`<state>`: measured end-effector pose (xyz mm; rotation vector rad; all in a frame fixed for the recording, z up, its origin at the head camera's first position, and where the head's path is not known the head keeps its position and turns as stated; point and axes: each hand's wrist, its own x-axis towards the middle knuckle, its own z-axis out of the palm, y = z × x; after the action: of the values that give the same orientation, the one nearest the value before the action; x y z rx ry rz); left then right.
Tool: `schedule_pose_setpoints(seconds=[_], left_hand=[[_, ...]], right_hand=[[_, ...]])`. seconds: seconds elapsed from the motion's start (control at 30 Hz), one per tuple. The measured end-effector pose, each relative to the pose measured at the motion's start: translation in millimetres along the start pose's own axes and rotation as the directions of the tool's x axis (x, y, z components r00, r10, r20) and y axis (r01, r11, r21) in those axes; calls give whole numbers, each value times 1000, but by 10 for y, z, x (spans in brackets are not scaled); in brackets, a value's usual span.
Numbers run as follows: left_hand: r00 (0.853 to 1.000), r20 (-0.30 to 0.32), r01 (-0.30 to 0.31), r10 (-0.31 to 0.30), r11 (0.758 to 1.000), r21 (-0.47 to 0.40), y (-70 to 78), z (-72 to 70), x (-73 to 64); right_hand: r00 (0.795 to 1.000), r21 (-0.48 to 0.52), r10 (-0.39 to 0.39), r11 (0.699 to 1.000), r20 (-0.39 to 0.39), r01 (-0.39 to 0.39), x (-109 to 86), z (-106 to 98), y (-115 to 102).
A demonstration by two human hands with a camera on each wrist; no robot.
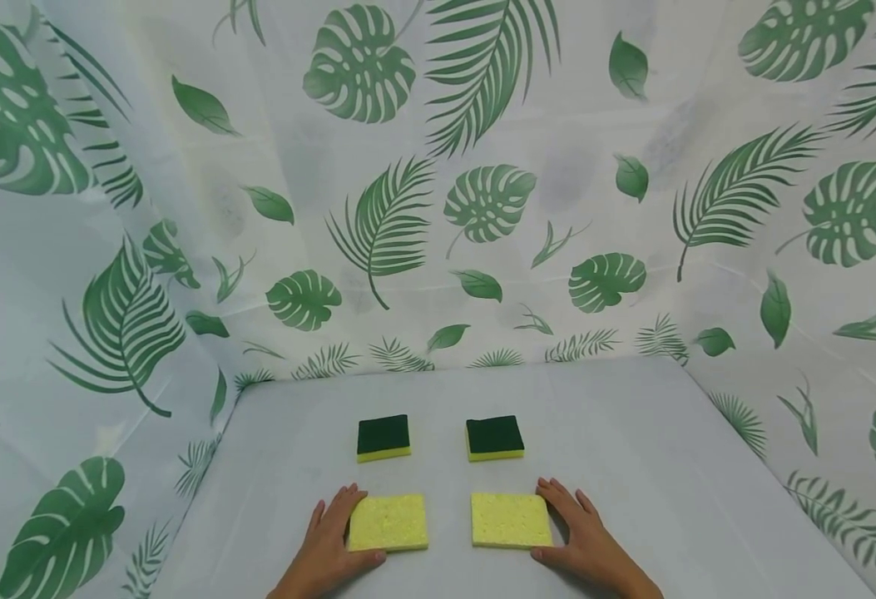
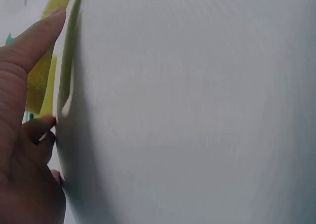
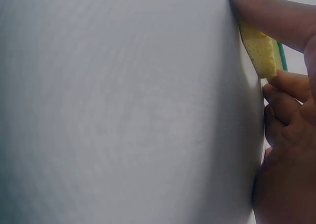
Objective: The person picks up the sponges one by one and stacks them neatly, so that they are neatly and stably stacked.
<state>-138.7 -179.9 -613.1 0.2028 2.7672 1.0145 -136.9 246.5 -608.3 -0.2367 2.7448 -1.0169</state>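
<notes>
Two sponges lie near me with their yellow faces up, a left one (image 1: 388, 522) and a right one (image 1: 511, 520). My left hand (image 1: 330, 537) grips the left sponge at its outer end, thumb along the near edge and fingers at the far corner. The right hand (image 1: 586, 541) holds the right sponge the same way from its outer side. In the left wrist view the thumb (image 2: 42, 36) lies against the yellow sponge (image 2: 42, 81). The right wrist view shows the yellow sponge (image 3: 261, 51) between thumb and fingers, partly hidden by the thumb.
Farther back stand two more sponges with dark green scouring sides up, one at left (image 1: 383, 437) and one at right (image 1: 494, 437). All are on a white-covered table (image 1: 595, 433). A leaf-patterned curtain (image 1: 423, 208) encloses the table's back and sides.
</notes>
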Motion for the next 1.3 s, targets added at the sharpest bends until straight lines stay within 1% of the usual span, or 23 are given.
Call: schedule_pose_setpoints(seconds=[0.13,0.27,0.4,0.5,0.73,0.87,1.07,1.3], left_hand=[[1000,-9,-7,7,999,-34,64,32,-4],[1000,-18,-10,9,999,-34,143,59,-1],[1000,-31,-6,4,999,-48,181,87,27],[999,-44,-23,20,998,-58,197,105,48],[994,-72,-88,84,994,-61,301,143,88],[993,-74,-98,92,992,-75,374,184,111],[995,-59,-88,81,989,-116,492,248,169],[995,-48,-97,91,989,-115,598,281,227]], right_hand=[[1000,9,-1,1000,-5,1,0,3,-6],[1000,19,-6,1000,-10,6,1,10,-1],[1000,27,-17,999,-14,18,3,18,12],[999,26,-27,999,-18,27,2,17,18],[999,26,-33,999,-22,34,-2,4,16],[999,23,-34,999,-22,34,-10,0,22],[999,33,-36,999,-21,37,-27,-17,13],[1000,34,-17,999,-18,18,-29,-16,-1]])
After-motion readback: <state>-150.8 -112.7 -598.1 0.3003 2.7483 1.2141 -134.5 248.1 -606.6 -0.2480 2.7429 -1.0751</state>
